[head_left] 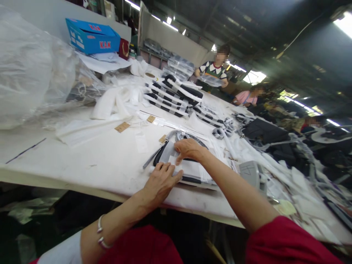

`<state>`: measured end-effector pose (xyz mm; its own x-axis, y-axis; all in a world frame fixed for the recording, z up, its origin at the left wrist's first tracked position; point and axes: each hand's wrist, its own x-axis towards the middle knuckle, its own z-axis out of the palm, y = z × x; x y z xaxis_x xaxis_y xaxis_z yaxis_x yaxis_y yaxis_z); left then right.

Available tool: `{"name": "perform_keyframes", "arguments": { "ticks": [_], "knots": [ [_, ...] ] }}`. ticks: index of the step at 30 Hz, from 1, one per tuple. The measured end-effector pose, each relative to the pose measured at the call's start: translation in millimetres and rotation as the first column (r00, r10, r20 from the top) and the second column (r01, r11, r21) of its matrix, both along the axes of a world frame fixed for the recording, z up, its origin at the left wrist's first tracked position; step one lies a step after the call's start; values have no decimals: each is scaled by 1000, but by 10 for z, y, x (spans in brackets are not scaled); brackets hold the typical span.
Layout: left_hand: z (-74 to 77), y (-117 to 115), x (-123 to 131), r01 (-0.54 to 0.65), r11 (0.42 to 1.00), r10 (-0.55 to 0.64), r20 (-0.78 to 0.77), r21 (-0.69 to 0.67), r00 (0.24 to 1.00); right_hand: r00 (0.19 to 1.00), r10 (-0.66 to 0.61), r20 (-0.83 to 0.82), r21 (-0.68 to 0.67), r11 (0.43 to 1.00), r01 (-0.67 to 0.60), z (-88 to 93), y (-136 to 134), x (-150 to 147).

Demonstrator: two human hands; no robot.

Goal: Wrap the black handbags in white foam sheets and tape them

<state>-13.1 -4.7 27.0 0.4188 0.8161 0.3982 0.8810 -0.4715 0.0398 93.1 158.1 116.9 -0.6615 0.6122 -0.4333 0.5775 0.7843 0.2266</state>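
A black and white bag (192, 179), partly covered by white wrapping and clear film, lies flat near the table's front edge. My left hand (162, 179) rests along its near left edge, fingers stretched out over the wrapping. Just beyond it, my right hand (189, 149) presses on the upper side with bent fingers and the thumb pointing down. A small white slip (172, 160) shows beside the right thumb; whether the fingertips grip anything is unclear. Curved, wrapped handles (176, 135) stick out at the bag's far side.
Several black-and-white striped bags (170, 97) lie stacked farther back. A grey tape dispenser (250, 174) stands right of my right forearm. Brown tags (122, 127) and white foam sheets (110, 102) lie to the left. A blue box (92, 36) is behind. Co-workers (213, 71) stand beyond.
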Motion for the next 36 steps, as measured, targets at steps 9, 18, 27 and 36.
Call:
{"name": "perform_keyframes", "arguments": {
  "ticks": [9,18,27,36],
  "knots": [
    [-6,-15,-16,11,1000,-11,14,-17,1000,773,-46,-633,342,879,333,129,-306,1062],
    [-238,-42,5,22,992,-36,114,124,993,714,-232,-661,234,840,490,-1009,-881,1745],
    [-302,-98,-159,21,973,-51,126,230,991,569,-141,-810,224,823,522,-1075,-833,1767],
    [-414,-239,-346,-28,984,17,65,178,998,517,-67,-854,273,788,553,-1161,-910,1721]
  ]
}}
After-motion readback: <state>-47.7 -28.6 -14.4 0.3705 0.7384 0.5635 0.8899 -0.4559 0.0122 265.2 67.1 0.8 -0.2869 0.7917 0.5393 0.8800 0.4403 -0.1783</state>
